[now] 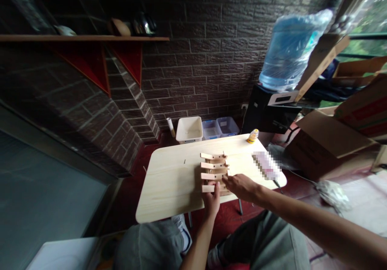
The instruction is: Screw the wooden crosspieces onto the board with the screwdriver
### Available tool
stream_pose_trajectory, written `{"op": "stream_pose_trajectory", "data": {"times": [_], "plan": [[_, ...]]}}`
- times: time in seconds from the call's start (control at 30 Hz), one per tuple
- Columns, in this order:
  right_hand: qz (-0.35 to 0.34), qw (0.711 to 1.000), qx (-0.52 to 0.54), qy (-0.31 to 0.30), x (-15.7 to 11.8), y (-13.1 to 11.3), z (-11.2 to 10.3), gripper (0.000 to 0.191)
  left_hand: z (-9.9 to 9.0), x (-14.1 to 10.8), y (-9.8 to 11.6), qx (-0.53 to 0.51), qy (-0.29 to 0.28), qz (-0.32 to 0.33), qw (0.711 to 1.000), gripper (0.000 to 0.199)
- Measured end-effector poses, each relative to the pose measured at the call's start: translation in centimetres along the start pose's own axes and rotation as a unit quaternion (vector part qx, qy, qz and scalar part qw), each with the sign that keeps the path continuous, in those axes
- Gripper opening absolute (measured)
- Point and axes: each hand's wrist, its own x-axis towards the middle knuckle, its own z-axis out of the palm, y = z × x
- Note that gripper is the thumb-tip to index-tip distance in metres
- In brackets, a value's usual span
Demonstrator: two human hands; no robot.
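A small wooden slatted rack (213,176) lies on the pale table (165,181), its several light slats side by side with dark holes in them. My left hand (212,200) grips the rack's near edge, thumb up against the nearest slat. My right hand (240,184) is closed at the rack's right side, fingertips pinched near the end of the second-nearest slat. What those fingertips hold, if anything, is too small to make out. A thin pin-like piece stands up at the far slat's right end. One small dark nail-like piece (184,161) lies on the table left of the rack.
A small yellow-capped bottle (253,136) stands at the table's far right corner, with a blurred pinkish object (266,165) nearer me. Behind the table are a white bin (189,129) and clear bins (227,125). A water dispenser (262,111) and cardboard boxes (329,141) stand to the right.
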Motion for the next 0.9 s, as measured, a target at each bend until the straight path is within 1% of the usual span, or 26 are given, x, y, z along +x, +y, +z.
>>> {"op": "stream_pose_trajectory", "data": {"times": [0.1, 0.2, 0.23, 0.3, 0.4, 0.47, 0.53, 0.6, 0.7, 0.83, 0.9], "plan": [[0.042, 0.999, 0.009, 0.001, 0.2, -0.3, 0.5, 0.027, -0.1, -0.1, 0.3, 0.003, -0.008, -0.007, 1.0, 0.031], [0.09, 0.996, 0.017, -0.015, 0.0, -0.5, 0.2, 0.031, -0.2, -0.1, 0.5, 0.009, -0.019, -0.013, 1.0, 0.03], [0.09, 0.996, 0.019, -0.018, -0.1, -0.4, 0.0, 0.033, -0.2, -0.1, 0.4, 0.009, -0.023, -0.014, 1.0, 0.03], [0.062, 0.998, 0.021, -0.007, -0.4, -0.1, -0.4, 0.036, -0.2, -0.2, 0.3, 0.009, -0.029, -0.014, 0.999, 0.031], [-0.003, 0.999, 0.024, 0.022, -0.7, 0.5, -0.8, 0.036, -0.1, -0.2, -0.1, 0.007, -0.03, -0.014, 0.999, 0.033], [-0.035, 0.999, 0.017, 0.019, -0.7, 0.7, -1.1, 0.034, 0.0, -0.2, -0.3, 0.004, -0.031, -0.011, 0.999, 0.033], [-0.041, 0.999, 0.012, 0.002, -0.5, 0.7, -1.3, 0.029, 0.0, -0.1, -0.2, 0.002, -0.027, -0.008, 1.0, 0.033], [-0.024, 0.999, 0.023, -0.016, -0.2, 0.5, -1.4, 0.025, 0.0, 0.0, 0.0, 0.004, -0.02, -0.008, 1.0, 0.034], [0.025, 0.999, 0.042, -0.024, 0.0, 0.1, -1.2, 0.024, 0.0, 0.0, 0.3, 0.006, -0.017, -0.012, 1.0, 0.033], [0.088, 0.995, 0.032, -0.02, -0.2, -0.3, -0.3, 0.032, 0.1, -0.2, -0.1, 0.006, -0.025, -0.02, 0.999, 0.031], [0.095, 0.995, 0.038, -0.022, -0.5, -0.4, -0.2, 0.035, 0.2, -0.3, -0.5, 0.005, -0.034, -0.025, 0.999, 0.03]]}}
